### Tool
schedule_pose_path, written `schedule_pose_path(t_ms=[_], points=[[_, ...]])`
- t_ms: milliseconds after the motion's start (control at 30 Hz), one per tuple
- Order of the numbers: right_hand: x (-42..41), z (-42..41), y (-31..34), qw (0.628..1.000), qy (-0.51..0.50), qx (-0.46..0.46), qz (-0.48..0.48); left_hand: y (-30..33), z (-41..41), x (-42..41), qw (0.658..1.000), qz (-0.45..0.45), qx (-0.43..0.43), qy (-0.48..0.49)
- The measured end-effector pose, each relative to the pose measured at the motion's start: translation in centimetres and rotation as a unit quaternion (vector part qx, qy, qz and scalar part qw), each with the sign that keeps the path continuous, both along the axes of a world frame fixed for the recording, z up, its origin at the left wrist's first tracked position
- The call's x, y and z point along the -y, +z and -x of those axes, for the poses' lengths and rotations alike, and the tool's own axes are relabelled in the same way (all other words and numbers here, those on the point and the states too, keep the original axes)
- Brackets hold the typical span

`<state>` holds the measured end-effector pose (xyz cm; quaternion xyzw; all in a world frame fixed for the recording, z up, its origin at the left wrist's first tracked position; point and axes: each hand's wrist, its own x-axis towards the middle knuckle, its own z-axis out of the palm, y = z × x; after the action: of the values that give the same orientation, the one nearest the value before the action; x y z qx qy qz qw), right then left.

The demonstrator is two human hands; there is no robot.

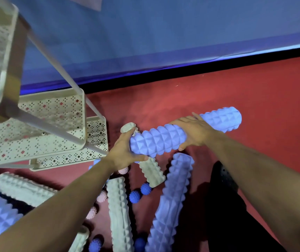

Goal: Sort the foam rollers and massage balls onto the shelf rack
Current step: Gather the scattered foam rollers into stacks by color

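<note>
The step in hand looks like the carry: both hands hold one blue foam roller [183,132] up above the red floor [218,91], just right of the white shelf rack [54,128], and it has not yet reached a shelf. The left hand [125,151] cups the roller's near-left end, fingers over the top and thumb underneath, so that grip is clamped on the roller; the right hand [193,132] wraps over its middle with the thumb showing below, likewise closed round it. The roller's long axis runs nearly level across the view, from lower left to upper right, its left end pointing toward the rack and its right end out over the open floor. By my reading, the next move calls for swinging that left end toward one of the perforated trays and lining the long axis up with the tray's length so it clears the slanted rack post [58,66]. Below the hands, more waits on the floor: a cream roller [120,215], another long blue roller [171,200], a short cream roller [152,172], and spiky blue balls [134,196] and pink balls [102,196] scattered between them, so most of the sorting appears yet to be done.
</note>
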<state>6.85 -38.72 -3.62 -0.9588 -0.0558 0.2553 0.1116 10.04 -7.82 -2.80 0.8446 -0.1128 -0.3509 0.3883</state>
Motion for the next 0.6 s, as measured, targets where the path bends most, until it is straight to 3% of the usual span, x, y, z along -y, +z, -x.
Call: schedule_pose_path(t_ms=[200,333,600], points=[[4.0,-1.5,-2.2,0.994,-0.058,0.010,0.090,-3.1,1.5,2.5,0.997,-0.016,0.034,0.063],[5.1,-1.2,-5.1,0.988,-0.075,-0.015,0.135,-5.2,2.3,2.8,0.999,-0.037,0.024,0.032],[3.5,1.7,-9.6,0.988,-0.153,0.003,0.017,-6.0,3.6,1.6,0.998,-0.066,0.005,0.014]])
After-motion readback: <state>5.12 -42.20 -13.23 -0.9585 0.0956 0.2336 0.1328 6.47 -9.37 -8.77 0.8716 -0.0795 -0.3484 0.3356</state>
